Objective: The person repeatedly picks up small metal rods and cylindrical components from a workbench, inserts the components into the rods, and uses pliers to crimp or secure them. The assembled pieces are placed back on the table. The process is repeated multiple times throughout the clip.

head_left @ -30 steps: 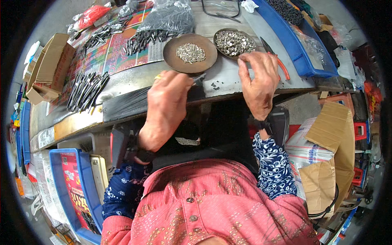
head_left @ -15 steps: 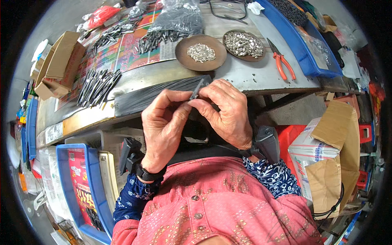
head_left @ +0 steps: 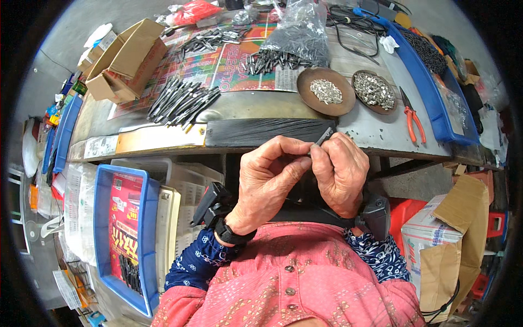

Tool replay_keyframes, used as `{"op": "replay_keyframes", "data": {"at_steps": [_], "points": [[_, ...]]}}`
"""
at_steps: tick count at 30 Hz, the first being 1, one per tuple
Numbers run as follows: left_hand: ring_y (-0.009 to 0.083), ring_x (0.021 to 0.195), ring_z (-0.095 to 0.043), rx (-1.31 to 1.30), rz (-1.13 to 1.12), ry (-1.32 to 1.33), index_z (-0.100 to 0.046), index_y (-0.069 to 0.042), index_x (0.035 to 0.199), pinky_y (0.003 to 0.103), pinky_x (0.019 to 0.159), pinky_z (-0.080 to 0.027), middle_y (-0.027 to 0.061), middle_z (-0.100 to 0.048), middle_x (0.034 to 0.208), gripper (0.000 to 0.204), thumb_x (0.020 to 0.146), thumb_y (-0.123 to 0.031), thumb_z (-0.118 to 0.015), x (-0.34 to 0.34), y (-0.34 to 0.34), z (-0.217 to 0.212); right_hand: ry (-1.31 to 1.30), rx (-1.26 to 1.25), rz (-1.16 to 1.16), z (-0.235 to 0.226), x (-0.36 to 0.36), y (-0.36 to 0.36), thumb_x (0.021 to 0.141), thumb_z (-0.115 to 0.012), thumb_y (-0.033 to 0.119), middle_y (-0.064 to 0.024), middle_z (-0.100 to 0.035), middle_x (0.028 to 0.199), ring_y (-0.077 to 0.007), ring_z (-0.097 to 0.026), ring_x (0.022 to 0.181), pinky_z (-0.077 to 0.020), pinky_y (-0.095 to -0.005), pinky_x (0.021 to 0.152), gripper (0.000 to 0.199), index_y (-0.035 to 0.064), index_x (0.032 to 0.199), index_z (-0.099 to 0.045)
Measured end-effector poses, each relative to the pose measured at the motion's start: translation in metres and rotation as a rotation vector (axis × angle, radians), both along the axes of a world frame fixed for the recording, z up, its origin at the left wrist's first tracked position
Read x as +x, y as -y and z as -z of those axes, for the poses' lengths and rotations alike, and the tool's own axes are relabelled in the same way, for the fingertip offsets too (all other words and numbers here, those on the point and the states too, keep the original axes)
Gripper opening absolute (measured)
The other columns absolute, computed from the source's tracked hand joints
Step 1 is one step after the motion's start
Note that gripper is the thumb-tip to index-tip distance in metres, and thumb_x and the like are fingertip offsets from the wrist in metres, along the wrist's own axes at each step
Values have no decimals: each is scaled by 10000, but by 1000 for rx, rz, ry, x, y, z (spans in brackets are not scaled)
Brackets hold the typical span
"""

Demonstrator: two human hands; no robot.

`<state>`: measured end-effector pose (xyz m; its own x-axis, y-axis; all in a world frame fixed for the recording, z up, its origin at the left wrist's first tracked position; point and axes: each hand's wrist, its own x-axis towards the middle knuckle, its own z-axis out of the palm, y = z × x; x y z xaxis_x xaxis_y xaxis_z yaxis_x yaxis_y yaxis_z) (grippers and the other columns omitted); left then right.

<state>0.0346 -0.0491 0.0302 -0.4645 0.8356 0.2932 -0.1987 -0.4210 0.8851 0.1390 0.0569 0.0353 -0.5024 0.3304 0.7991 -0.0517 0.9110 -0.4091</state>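
My left hand [head_left: 272,177] and my right hand [head_left: 342,170] meet in front of the bench's near edge. Between their fingertips they pinch a small, slim dark grey piece [head_left: 326,135], its upper end poking out past my right thumb and forefinger. Its lower end is hidden by my fingers. Just beyond lies a brown round dish [head_left: 309,98] with a heap of small silvery metal bits [head_left: 327,91]. To its right, a second dish holds more silvery metal pieces [head_left: 374,90]. A bundle of slim black pieces [head_left: 182,103] lies on the bench, left of my hands.
Red-handled pliers [head_left: 414,122] lie on the right, beside a long blue tray [head_left: 444,111]. More black pieces spill from a clear bag [head_left: 299,41] at the back. A cardboard box [head_left: 126,62] stands left. Below, a blue bin [head_left: 146,240] sits left, an open carton [head_left: 436,234] right.
The whole view has swung, so bench and hands appear further right and the bench lower. My right fingers have drawn in closer around the slim piece, which both hands still hold.
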Motion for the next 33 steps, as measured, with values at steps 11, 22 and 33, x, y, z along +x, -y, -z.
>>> {"op": "replay_keyframes", "data": {"at_steps": [11, 22, 33], "points": [[94, 923, -581, -21, -167, -184, -634, 48, 1010, 232, 831, -478, 66, -639, 1003, 156, 867, 104, -607, -7, 3, 6, -22, -237, -27, 8, -19, 9, 882, -648, 95, -117, -461, 615, -300, -485, 530, -388, -391, 493, 236, 18, 712, -503], [172, 713, -613, -153, -808, -994, -656, -14, 909, 270, 666, -481, 104, -644, 791, 131, 808, 69, -643, -146, 19, -1, 112, -127, 72, 2, -3, -14, 811, -722, 84, -101, -533, 654, -297, -535, 598, -428, -377, 553, 194, 28, 745, -548], [283, 741, -633, -385, -934, -1266, -641, -12, 894, 324, 692, -486, 157, -644, 821, 66, 831, 2, -626, -245, 30, 0, 154, -35, 206, 4, 9, -44, 818, -704, 96, -103, -561, 700, -305, -554, 645, -436, -389, 583, 144, 27, 782, -583]]}}
